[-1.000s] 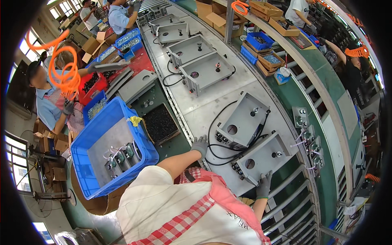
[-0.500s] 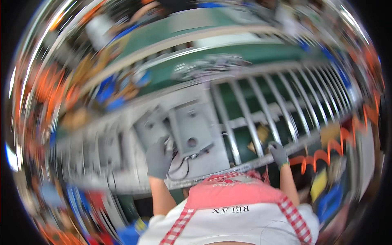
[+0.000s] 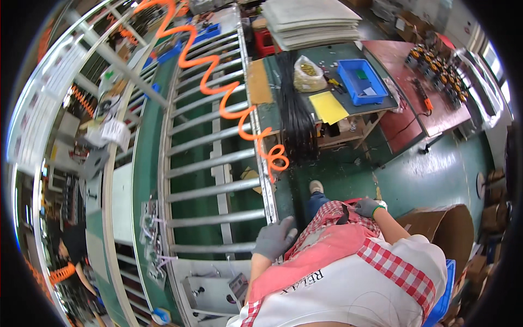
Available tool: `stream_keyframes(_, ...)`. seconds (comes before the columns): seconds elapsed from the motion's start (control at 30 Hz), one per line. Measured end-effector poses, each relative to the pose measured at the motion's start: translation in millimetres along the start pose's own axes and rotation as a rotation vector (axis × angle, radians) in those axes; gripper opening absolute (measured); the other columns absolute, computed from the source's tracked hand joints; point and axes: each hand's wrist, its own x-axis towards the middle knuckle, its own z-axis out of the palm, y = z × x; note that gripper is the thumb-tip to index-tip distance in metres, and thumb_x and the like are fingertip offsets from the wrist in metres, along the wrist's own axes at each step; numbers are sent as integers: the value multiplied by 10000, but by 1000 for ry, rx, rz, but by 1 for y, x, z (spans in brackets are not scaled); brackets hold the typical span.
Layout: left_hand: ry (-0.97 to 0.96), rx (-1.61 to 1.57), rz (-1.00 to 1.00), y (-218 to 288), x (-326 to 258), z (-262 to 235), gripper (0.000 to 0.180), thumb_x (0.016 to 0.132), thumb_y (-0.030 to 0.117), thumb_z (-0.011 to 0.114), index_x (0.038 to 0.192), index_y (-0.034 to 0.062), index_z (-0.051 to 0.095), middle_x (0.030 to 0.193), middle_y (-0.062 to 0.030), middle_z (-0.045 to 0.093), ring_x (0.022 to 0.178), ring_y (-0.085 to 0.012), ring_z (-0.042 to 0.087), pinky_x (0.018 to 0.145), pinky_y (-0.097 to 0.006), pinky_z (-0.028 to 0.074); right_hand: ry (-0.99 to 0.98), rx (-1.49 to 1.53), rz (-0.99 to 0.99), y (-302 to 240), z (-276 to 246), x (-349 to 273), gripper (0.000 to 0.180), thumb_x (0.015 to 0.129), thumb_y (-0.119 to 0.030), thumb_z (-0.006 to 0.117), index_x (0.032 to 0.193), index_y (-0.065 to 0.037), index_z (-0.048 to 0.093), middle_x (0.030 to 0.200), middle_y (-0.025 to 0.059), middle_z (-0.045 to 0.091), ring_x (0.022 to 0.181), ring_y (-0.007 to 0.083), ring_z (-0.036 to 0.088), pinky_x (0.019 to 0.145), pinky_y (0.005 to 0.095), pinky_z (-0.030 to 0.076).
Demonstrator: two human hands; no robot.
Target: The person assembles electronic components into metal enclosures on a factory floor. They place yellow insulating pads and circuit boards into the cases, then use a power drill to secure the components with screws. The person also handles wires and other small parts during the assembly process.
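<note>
My left hand (image 3: 274, 240), in a grey glove, is beside the near end of the roller conveyor's side rail (image 3: 266, 188). Its fingers and thumb are apart and hold nothing. At the waist, my right hand (image 3: 367, 207), gloved in grey too, is against the red-checked apron (image 3: 332, 240). Its fingers are partly hidden, so their grip cannot be made out. Below the rollers, a grey sheet-metal housing (image 3: 210, 294) lies on the pale plate at the conveyor's end, left of my left forearm.
An orange coiled hose (image 3: 220, 103) hangs over the rollers. Ahead right, a workbench (image 3: 327, 57) carries black cables (image 3: 294, 109), a yellow sheet (image 3: 328, 107) and a blue tray (image 3: 362, 82). A cardboard box (image 3: 441, 229) stands at my right. Another person (image 3: 76, 245) is at far left.
My view has swung to the right, from across the conveyor to along it. My left hand has left the metal housings; my right hand has come off the conveyor edge to the apron.
</note>
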Motion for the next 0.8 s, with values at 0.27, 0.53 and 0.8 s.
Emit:
stream_keyframes(0.27, -363, 188, -245, 17, 150, -8, 420, 906, 410, 464, 1233, 149, 488, 1122, -160, 598, 1007, -357, 580, 879, -448, 454, -43, 114, 65, 64, -29, 118, 349, 841, -327, 489, 946, -63, 692, 997, 200, 648, 948, 361, 619, 858, 420, 476)
stream_keyframes(0.53, -218, 255, 28, 83, 334, -59, 440, 897, 386, 485, 1244, 115, 489, 1072, -168, 611, 991, -348, 591, 853, -447, 468, 267, 1365, 233, 188, -56, 193, 190, 821, -186, 544, 695, -59, 607, 660, 67, 574, 577, 171, 553, 511, 336, 456)
stream_keyframes(0.8, -469, 370, 360, 163, 501, -111, 415, 888, 381, 481, 1193, 112, 561, 1085, -174, 618, 1005, -351, 589, 865, -424, 470, 229, 191, 411, 229, 55, 111, 197, 794, -277, 564, 660, -168, 660, 754, 66, 611, 736, 236, 607, 622, 380, 481)
